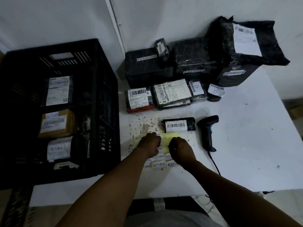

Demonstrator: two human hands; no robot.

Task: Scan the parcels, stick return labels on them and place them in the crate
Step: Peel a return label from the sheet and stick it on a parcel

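Both hands over the yellow label sheet (170, 136) on the worktop (246, 145): left hand (150, 141) and right hand (179, 147) curled, apparently pinching a label; exact hold unclear. Small parcel (178, 125) lies just beyond, crate (101, 102) at my left. Risk I see: label tearing or folding onto itself.

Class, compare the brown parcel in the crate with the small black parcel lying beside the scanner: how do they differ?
The brown parcel lies inside the black crate; the small black parcel lies on the white table. The brown parcel is tan and box-like; the small black parcel is dark and looks rolled. The brown parcel bears a handwritten RETURN label; none shows on the small black parcel. Both carry a white barcode label.
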